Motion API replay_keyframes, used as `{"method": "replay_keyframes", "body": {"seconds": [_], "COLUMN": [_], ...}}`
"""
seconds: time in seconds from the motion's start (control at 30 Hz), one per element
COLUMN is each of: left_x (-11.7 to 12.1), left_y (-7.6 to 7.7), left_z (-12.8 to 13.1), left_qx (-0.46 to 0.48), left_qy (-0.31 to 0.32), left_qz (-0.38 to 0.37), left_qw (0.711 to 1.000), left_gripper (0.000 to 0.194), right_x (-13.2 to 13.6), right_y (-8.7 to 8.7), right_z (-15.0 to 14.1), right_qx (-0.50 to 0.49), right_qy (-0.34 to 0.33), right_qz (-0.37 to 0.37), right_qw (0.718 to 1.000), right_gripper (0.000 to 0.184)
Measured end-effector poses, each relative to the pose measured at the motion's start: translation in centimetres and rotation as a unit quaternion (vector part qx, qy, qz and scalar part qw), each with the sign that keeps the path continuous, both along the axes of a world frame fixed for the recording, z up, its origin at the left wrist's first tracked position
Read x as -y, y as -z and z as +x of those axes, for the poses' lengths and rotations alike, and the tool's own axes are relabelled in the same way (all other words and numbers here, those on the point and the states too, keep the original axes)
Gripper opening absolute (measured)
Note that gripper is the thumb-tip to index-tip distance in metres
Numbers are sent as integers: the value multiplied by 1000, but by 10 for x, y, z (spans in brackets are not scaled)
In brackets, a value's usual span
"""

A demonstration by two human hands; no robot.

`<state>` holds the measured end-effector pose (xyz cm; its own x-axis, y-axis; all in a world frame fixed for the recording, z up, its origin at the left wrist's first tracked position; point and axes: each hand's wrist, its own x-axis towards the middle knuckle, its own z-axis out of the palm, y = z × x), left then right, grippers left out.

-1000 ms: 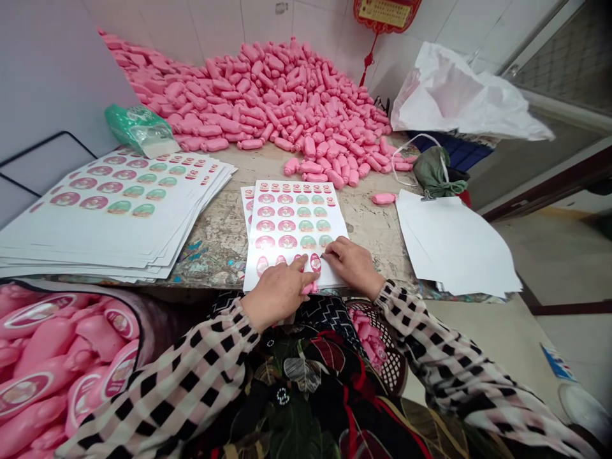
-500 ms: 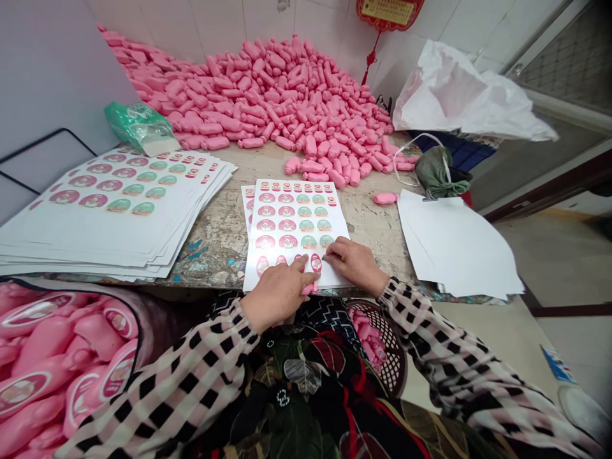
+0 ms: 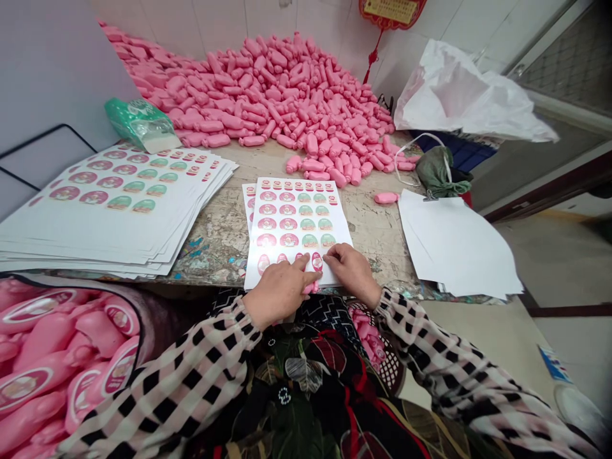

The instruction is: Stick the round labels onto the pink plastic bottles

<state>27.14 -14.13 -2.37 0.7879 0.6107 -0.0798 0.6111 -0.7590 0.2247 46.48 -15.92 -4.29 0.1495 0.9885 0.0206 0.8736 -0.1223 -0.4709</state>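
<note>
Head-height view, forward and down.

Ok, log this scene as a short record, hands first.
left hand: on sticker sheet, near a partly hidden bottle
right hand: fingertips beside an oval sticker
far side: heaped pink bottles
table left: printed stack
table right: clipped white sheets
lower left: labelled bottles

The red hanging ornament (image 3: 393, 11) is cut off by the top edge; the bag of labelled bottles (image 3: 52, 344) is cropped at lower left.
</note>
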Motion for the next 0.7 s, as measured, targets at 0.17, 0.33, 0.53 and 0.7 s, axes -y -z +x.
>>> {"method": "replay_keyframes", "body": {"seconds": [0.17,0.33,0.53,0.7], "left_x": [-1,-4,-7,-7], "left_y": [0,-1,-6,-10], "left_z": [1,4,9,9], "left_qx": [-8,-14,-50,-22], "left_qy": [5,17,25,20], "left_qz": [-19,-31,-42,-57], "left_qw": [1000,999,998,998], "left_gripper": [54,54,60,60], "right_x": [-1,-1,6,13], "right_y": [-5,-5,-9,-11], "right_z": [-2,-7,-11,-13], "right_qx": [-2,14,79,55], "right_qy": [6,37,-18,-21], "right_qz": [-10,-12,65,106], "right_qw": [1000,999,995,993], "right_gripper": [24,24,18,23]}}
